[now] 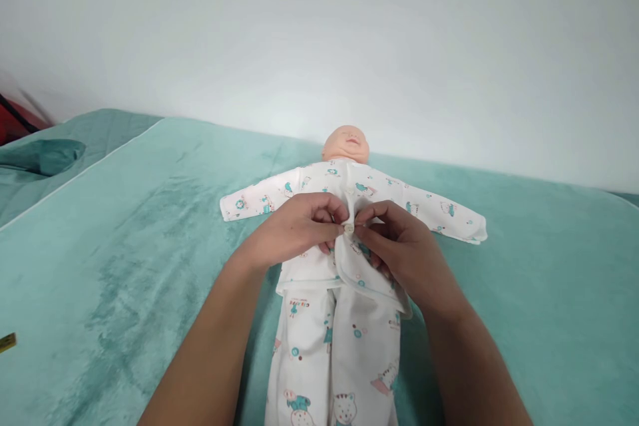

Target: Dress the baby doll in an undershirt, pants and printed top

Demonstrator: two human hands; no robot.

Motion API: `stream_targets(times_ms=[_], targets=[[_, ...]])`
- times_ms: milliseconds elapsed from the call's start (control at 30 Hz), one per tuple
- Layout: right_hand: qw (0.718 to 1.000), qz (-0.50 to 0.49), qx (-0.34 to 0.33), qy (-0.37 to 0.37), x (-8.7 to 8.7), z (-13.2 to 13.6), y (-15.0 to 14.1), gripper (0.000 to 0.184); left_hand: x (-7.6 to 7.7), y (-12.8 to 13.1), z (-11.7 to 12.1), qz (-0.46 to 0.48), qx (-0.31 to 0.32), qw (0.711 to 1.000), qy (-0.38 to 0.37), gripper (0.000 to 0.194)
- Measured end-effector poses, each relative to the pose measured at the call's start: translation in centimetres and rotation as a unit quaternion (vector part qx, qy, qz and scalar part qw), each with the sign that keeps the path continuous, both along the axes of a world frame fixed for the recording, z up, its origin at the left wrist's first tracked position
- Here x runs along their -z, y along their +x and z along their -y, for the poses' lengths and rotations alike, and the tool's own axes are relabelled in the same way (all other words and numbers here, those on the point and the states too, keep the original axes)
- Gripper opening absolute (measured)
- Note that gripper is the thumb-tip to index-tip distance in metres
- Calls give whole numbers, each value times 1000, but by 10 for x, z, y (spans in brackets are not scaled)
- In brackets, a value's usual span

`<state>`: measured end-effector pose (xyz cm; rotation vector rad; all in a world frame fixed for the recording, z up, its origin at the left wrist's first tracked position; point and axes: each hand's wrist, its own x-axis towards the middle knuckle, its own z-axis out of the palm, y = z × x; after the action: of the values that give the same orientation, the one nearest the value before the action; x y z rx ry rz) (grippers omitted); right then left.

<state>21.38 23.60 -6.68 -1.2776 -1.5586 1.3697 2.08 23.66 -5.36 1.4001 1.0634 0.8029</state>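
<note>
A baby doll (348, 143) lies on its back, dressed in a white printed baby shirt (319, 180) with its sleeves spread to both sides. My left hand (304, 226) pinches the shirt's front edge at mid-chest. Opposite it, my right hand (399, 236) grips the other edge of the front. A small pale button (349, 229) shows between my fingertips; whether it is through its hole I cannot tell. Below the shirt hem, matching white printed trousers (304, 346) cover the doll's legs and run out of view at the bottom.
A teal plush blanket (134, 266) spreads under the doll. Behind its head rises a white wall (319, 33). At the far left are a darker green quilted cloth (107, 130) and a red object (20, 121). A small yellow piece (7, 342) lies at the left edge.
</note>
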Motion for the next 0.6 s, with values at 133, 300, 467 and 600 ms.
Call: stream_targets(times_ms=[133,300,467,600], targets=[[1000,-9,1,-4,0,0,-1,16,3,1,0,45,-7,999,14,15],[1000,-27,1,-2,0,0,-2,22,8,0,-2,76,0,997,18,21],[1000,-26,-1,-2,-1,0,-1,24,7,-1,-1,80,11,997,9,25],[1000,-20,-2,-3,-1,1,-1,22,5,-3,0,86,22,996,-1,28]])
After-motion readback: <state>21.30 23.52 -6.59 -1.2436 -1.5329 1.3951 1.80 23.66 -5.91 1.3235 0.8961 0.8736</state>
